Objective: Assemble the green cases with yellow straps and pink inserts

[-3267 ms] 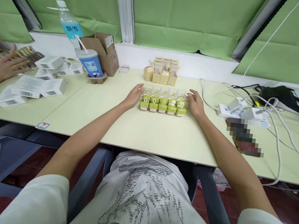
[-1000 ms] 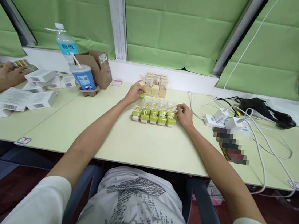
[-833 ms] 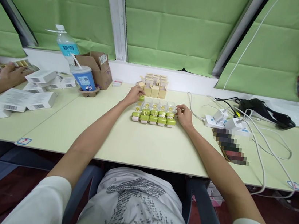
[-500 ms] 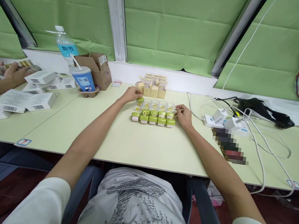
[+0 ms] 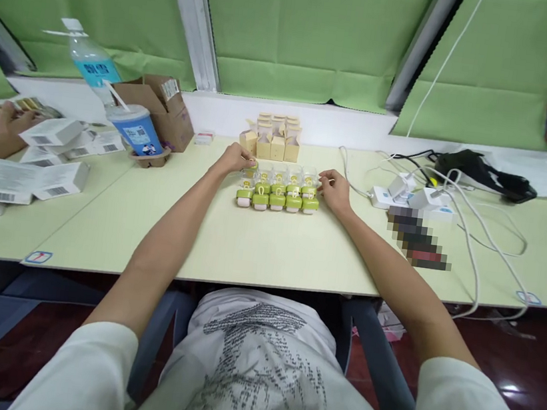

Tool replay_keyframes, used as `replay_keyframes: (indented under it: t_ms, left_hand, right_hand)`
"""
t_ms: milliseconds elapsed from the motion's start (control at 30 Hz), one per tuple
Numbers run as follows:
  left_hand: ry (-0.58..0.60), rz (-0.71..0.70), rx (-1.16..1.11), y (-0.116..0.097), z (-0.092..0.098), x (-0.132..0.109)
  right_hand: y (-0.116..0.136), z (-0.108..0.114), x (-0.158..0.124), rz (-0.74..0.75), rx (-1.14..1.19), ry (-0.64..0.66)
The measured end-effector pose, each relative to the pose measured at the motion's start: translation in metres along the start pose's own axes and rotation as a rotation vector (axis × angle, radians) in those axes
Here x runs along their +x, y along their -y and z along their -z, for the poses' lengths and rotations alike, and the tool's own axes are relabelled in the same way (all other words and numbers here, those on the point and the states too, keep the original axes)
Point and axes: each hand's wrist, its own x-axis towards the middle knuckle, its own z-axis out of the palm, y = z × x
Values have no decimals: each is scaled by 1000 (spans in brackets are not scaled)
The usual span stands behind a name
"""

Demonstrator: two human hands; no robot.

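Note:
Small green-lidded cases (image 5: 277,201) with pale bottoms stand in rows on the table. Behind them are clear plastic cups or covers (image 5: 277,173), some with yellow-green inside. My left hand (image 5: 236,160) is at the back left corner of this group, thumb and fingertips closed on a small green piece (image 5: 250,165), mostly covered by the fingers. At the right end, my right hand (image 5: 334,190) has curled fingers against the edge of the clear plastic; whether it grips anything there is hidden.
Small open cardboard boxes (image 5: 276,145) stand behind the group. To the left are a blue cup (image 5: 138,133), a bottle (image 5: 95,67), a brown carton (image 5: 176,121) and white boxes (image 5: 58,180), beside another person's hands (image 5: 9,123). Power strip (image 5: 381,197) and cables lie right.
The view has shifted slightly, with the table sitting higher in the picture. Both hands stay at the two ends of the group; the left fingers now cover more of the green piece.

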Motion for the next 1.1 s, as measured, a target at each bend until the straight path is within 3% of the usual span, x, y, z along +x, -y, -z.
replay_keyframes:
  t_ms: [133,300,467,500,600,667,733,900,1100]
  left_hand:
    - [-35,-72,62,-3,-1,-3]
    - [-34,-61,141,-11,1,-4]
    - [-37,-102,193,-32,26,-10]
    - [17,-112,205,-38,33,-12]
    - [400,-82,301,-53,49,-17]
    - [623,-15,395,-56,51,-19]
    - [760,34,479,-55,44,-18]
    - [826,38,608,-47,20,-17]
    - [877,-15,656,-48,14,-21]
  right_hand:
    - [-1,1,1,4,-16,-2]
    - [-4,0,1,6,10,1]
    - [-8,-2,1,7,46,-17]
    - [-9,-2,1,8,46,-20]
    - [-11,-2,2,9,32,-16]
    - [-12,-1,2,11,16,-4]
    - [-12,0,3,16,2,7]
    - [-9,0,2,30,-13,12]
    - [-4,0,0,28,-12,13]
